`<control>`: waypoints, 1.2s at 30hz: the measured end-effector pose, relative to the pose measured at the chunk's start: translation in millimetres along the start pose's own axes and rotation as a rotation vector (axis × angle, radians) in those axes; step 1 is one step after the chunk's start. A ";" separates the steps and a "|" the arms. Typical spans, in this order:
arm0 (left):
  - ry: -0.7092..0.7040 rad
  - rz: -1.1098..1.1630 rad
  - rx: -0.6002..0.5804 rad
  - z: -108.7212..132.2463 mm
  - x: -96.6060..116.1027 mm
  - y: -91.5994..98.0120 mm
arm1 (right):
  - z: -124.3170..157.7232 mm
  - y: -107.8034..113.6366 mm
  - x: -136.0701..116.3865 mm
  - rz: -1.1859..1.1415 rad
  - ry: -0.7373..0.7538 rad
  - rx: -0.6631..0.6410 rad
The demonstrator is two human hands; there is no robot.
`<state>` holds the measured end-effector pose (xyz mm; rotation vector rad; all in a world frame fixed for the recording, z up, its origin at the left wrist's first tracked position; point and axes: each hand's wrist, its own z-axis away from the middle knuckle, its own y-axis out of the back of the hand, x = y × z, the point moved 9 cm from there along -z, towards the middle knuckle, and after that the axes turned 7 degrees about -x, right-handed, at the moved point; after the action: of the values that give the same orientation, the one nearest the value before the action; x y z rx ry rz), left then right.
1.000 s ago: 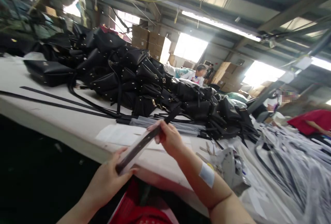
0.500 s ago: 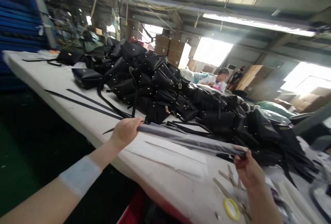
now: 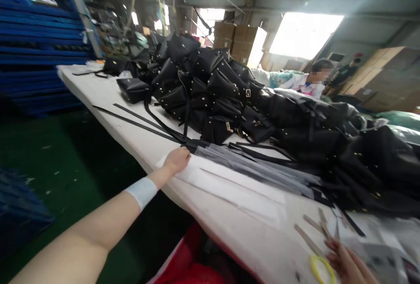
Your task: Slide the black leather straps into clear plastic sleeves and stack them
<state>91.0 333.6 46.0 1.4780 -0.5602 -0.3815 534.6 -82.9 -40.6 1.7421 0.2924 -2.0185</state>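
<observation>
My left hand (image 3: 177,159) is closed at the left end of the wrapped black straps (image 3: 249,170), which lie on the white table (image 3: 229,218); what its fingers hold, if anything, is hidden. A pale band (image 3: 141,192) circles my left wrist. At the lower right, my right hand (image 3: 349,262) is blurred beside a yellow tape ring (image 3: 322,271) and several metal tools (image 3: 308,239), its grip unclear. White sheets (image 3: 229,192) lie between my hands.
A big heap of black bags (image 3: 216,87) stretches along the far side of the table. Loose black straps (image 3: 138,122) lie to the left. Behind the heap is a person (image 3: 308,83); blue racks (image 3: 39,47) stand at the left.
The wrapped straps, earlier held up between both hands, now lie on the table. My right hand has let go of their right end and moved down to the tools. The view has shifted left.
</observation>
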 end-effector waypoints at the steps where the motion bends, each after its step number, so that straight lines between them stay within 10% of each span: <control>1: -0.051 0.025 -0.017 -5.1 8.8 -3.9 | 15.6 -6.3 -5.4 0.018 0.020 0.011; 9: -0.619 0.172 -0.167 7.4 221.9 -64.1 | 70.8 -105.6 -32.8 -0.078 0.101 -0.308; 15: -0.728 0.160 -0.179 31.9 315.6 -101.4 | 86.7 -106.3 -27.8 -0.095 0.071 -0.341; 23: -0.670 0.204 -0.203 23.6 321.2 -102.9 | 80.4 -78.0 -7.0 -0.159 0.003 -0.258; 30: -0.260 0.592 -0.264 -10.0 271.1 -95.4 | 80.1 -87.2 -2.1 -0.185 0.012 -0.255; 36: -0.178 0.785 -0.103 -6.6 239.3 -53.2 | 85.5 -109.3 -25.0 -0.156 0.078 -0.306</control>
<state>295.3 200.2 21.6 1.0255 -1.1834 0.0795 410.8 -20.4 -15.6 1.6480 0.7425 -1.8928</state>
